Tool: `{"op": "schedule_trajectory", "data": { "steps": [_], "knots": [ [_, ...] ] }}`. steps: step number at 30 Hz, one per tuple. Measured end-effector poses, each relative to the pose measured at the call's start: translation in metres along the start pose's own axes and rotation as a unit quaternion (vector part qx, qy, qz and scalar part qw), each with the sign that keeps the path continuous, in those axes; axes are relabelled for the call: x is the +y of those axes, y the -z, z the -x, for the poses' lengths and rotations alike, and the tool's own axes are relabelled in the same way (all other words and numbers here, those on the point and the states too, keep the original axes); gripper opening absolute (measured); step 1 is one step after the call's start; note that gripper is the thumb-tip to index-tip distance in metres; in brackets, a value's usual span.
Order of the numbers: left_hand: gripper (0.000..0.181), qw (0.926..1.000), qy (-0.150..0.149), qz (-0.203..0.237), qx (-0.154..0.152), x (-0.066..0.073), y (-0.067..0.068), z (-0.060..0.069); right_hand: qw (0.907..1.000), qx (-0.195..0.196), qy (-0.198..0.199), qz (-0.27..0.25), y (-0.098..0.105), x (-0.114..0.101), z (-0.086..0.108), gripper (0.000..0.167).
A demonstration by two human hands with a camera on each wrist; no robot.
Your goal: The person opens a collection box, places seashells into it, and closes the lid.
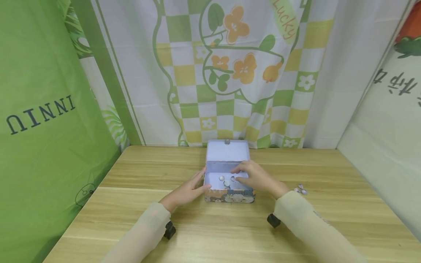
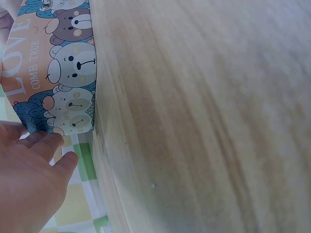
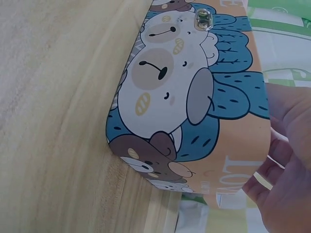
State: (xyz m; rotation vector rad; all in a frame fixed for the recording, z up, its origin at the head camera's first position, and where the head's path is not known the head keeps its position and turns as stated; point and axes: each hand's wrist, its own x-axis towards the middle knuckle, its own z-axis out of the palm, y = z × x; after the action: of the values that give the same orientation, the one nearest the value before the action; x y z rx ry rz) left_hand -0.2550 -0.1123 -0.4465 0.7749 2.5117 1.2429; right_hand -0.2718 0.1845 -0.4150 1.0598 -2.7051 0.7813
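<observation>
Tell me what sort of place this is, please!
Probably a curtained-off work corner indoors: a wood-grain table has a checkered, flowered curtain behind it and a green curtain at its left.

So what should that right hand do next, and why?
I'd probably have the right hand pinch the small round piece nearest its fingertips: the bear-print box has its lid up, thumb and fingers are spread over its inside, and the left hand rests against its left side.
</observation>
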Motion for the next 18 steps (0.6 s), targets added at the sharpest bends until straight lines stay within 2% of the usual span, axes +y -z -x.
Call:
{"op": "schedule_trajectory", "data": {
  "steps": [9, 18],
  "knots": [
    [0.077, 1.0000, 0.008, 0.003, -0.001, -0.001, -0.001, 0.000, 0.9999, 0.001, -0.014, -0.003, 0.007, -0.002, 0.004, 0.024],
    [0.084, 0.9998, 0.015, 0.011, -0.009, 0.000, 0.000, 0.000, 0.9997, 0.022, 0.003, -0.013, 0.019, 0.004, 0.014, 0.024]
  ]
}}
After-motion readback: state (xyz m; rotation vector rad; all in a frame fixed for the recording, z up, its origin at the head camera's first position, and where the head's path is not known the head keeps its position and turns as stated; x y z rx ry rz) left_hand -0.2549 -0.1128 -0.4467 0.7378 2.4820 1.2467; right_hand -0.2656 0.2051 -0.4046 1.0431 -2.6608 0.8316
